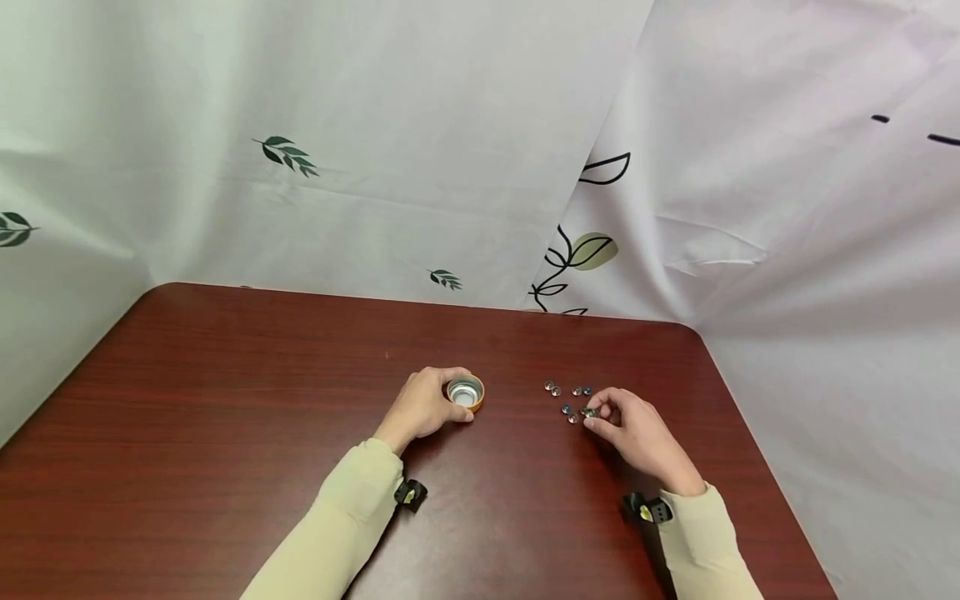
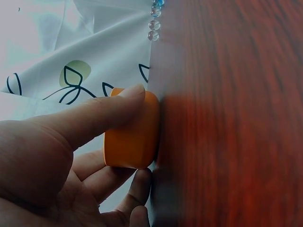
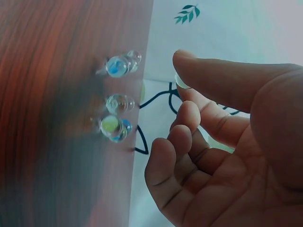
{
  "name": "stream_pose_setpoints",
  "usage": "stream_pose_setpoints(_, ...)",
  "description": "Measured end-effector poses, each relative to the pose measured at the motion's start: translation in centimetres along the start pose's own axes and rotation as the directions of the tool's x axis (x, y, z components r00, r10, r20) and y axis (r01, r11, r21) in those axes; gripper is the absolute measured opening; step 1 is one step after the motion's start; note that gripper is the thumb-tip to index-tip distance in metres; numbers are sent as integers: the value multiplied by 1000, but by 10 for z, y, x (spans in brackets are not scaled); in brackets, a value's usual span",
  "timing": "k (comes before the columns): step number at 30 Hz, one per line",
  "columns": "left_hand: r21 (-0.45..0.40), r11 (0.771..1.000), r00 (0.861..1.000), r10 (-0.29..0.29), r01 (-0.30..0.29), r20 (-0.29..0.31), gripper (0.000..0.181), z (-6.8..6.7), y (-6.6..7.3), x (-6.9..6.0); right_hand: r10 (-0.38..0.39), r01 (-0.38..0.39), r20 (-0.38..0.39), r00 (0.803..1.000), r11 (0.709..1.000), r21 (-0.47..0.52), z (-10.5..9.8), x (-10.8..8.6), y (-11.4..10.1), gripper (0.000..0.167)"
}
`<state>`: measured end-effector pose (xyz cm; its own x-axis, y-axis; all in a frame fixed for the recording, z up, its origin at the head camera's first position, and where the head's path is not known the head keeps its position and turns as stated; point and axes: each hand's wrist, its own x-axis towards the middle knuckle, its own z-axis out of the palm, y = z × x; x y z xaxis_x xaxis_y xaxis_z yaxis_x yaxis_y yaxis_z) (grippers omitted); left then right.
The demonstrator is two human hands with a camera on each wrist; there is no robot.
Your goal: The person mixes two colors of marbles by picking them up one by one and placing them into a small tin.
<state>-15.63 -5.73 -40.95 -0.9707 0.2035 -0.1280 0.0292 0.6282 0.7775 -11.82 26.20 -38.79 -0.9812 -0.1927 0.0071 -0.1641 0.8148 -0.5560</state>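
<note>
A small round orange container (image 1: pixel 466 392) (image 2: pixel 132 130), silvery inside, stands upright on the table with its mouth up. My left hand (image 1: pixel 427 406) (image 2: pixel 61 156) grips it, thumb on the near side and fingers around the far side. To its right, several clear glass marbles (image 1: pixel 556 391) (image 2: pixel 154 25) (image 3: pixel 119 103), some with blue or yellow-green inside, lie in a loose group. Beside that group, my right hand (image 1: pixel 637 429) (image 3: pixel 222 137) pinches one clear marble (image 3: pixel 181 82) between thumb and index finger, mostly covered by them; the other fingers are curled.
The dark red wooden table (image 1: pixel 225 400) has a back edge against a pale curtain (image 1: pixel 375 125) with leaf prints, which also hangs along the right side. Black wrist devices (image 1: pixel 411 494) sit at both cream sleeves (image 1: pixel 330 533).
</note>
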Motion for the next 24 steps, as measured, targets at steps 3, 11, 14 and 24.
stream_pose_setpoints(3,3,1000,1000,0,0,2,57,-1,0,0,-7,7,-9,1000,1000,17,2,3,-4,12)
stream_pose_setpoints(11,3,1000,1000,16,-16,-4,57,-1,-1,1,-56,58,-51,997,998,20,9,11,-16,14)
stream_pose_setpoints(14,3,1000,1000,20,-20,-5,56,-1,0,1,-68,70,-59,996,997,16,12,14,-21,14)
stream_pose_setpoints(24,3,1000,1000,24,-24,-6,53,-1,0,0,-112,114,-40,993,993,32,27,23,-40,14)
